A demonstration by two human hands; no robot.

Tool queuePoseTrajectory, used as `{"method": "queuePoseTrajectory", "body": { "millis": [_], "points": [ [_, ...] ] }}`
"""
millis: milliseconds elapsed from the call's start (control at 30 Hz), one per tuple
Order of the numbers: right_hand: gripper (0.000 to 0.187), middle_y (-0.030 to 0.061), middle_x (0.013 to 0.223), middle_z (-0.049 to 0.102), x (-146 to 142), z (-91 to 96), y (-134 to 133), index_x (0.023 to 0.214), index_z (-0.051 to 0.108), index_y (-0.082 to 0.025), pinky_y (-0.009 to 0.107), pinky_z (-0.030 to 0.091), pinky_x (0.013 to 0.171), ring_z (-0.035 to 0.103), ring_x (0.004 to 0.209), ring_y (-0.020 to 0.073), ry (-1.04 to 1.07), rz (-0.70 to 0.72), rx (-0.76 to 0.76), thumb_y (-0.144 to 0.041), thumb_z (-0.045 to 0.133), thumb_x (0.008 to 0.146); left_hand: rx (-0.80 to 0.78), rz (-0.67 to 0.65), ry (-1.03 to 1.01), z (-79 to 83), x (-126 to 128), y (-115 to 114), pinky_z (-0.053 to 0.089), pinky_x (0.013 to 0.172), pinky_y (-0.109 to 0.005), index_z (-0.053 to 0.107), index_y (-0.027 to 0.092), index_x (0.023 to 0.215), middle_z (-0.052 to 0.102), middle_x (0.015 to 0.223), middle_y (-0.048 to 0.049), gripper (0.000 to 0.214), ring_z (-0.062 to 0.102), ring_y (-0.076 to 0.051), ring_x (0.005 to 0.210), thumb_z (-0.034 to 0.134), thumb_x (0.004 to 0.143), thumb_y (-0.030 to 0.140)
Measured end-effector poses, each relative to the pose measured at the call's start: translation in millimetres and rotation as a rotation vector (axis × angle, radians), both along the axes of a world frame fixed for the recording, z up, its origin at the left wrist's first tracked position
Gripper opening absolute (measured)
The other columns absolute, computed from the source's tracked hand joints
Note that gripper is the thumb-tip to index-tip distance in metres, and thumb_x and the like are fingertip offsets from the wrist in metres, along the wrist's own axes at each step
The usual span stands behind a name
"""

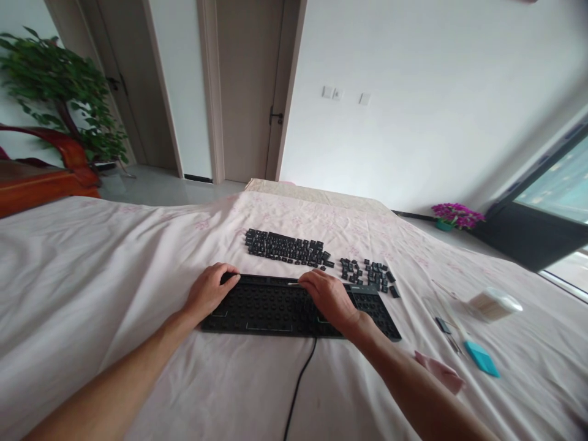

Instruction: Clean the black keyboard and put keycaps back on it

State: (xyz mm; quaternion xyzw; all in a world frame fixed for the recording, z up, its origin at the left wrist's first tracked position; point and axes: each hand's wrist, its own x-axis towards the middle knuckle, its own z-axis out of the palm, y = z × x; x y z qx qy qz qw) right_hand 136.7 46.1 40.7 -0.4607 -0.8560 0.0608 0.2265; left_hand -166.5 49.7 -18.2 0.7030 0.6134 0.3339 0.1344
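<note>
A black keyboard [275,309] with its keycaps taken off lies on a pale pink sheet, its cable [298,383] running toward me. My left hand [209,294] grips the keyboard's far left corner with curled fingers. My right hand [328,297] lies over the middle right of the keyboard, fingers bent down on its far edge next to a small light piece. Beyond the keyboard, removed black keycaps [287,248] lie in neat rows, with a looser group of keycaps [367,272] to the right.
To the right on the sheet lie a white round container [493,304], a teal flat object [481,358], a pink cloth [441,370] and small thin tools [448,331]. A wooden bench [41,177] and a plant [59,86] stand at the left; purple flowers [457,215] sit by the window.
</note>
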Motion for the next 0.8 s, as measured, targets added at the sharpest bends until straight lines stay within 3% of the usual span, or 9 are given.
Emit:
{"method": "queuePoseTrajectory", "body": {
  "millis": [367,567,800],
  "points": [
    [0.024,0.0029,0.082,0.062,-35,-5.0,19,0.086,0.066,-0.019,0.023,0.038,0.071,0.055,0.079,0.0137,-0.259,0.193,0.100,-0.024,0.044,0.097,0.014,0.021,0.001,1.2,0,-1,0.044,0.089,-0.033,0.065,0.023,0.093,0.068,0.097,-0.0021,0.024,0.060,-0.021,0.096,0.052,0.083,0.041],
    [0.026,0.0037,0.078,0.060,-28,0.9,17,0.078,0.063,-0.017,0.026,0.034,0.068,0.051,0.073,0.0141,-0.384,0.251,0.158,-0.018,0.043,0.095,0.015,0.032,0.013,2.5,0,-1,0.044,0.089,-0.033,0.065,0.023,0.092,0.068,0.097,-0.0024,0.023,0.060,-0.021,0.096,0.051,0.083,0.040],
    [0.024,0.0042,0.078,0.060,-8,6.4,13,0.077,0.062,-0.017,0.027,0.032,0.066,0.050,0.073,0.0147,-0.446,0.224,0.142,-0.014,0.045,0.092,0.003,0.034,0.018,2.4,1,-1,0.044,0.089,-0.033,0.065,0.024,0.093,0.068,0.098,-0.0023,0.025,0.060,-0.022,0.097,0.050,0.083,0.041]
  ]
}}
